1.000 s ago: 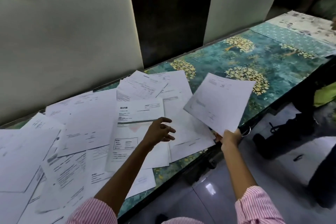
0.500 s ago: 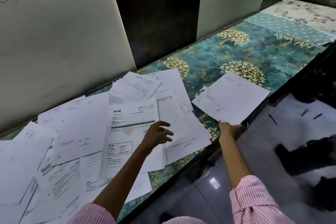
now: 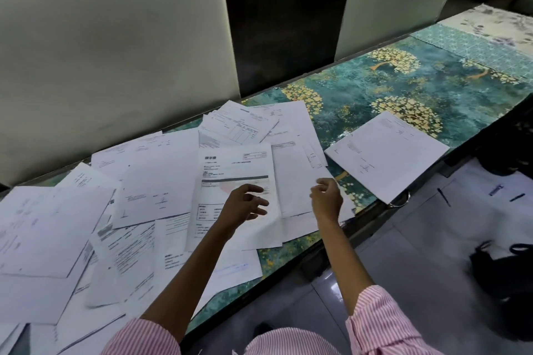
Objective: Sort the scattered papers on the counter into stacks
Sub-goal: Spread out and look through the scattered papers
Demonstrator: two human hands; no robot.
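Several white printed papers (image 3: 155, 181) lie scattered and overlapping on the left half of the counter (image 3: 403, 89). One separate sheet (image 3: 386, 153) lies flat by itself to the right, its corner jutting over the front edge. My left hand (image 3: 245, 206) hovers over an invoice sheet with a grey bar (image 3: 233, 164), fingers spread and relaxed, holding nothing. My right hand (image 3: 327, 199) is at the right edge of a plain sheet (image 3: 297, 181) in the pile, fingers loosely curled; no sheet is lifted.
The counter has a teal cover with gold tree patterns, bare to the right of the separate sheet. White panels and a dark panel (image 3: 282, 23) stand behind it. Below the front edge is tiled floor with dark bags (image 3: 507, 274) and loose sheets (image 3: 476, 196).
My right hand laid the sheet it held flat on the counter to the right, let go, and moved left to the pile. My left hand stayed over the invoice.
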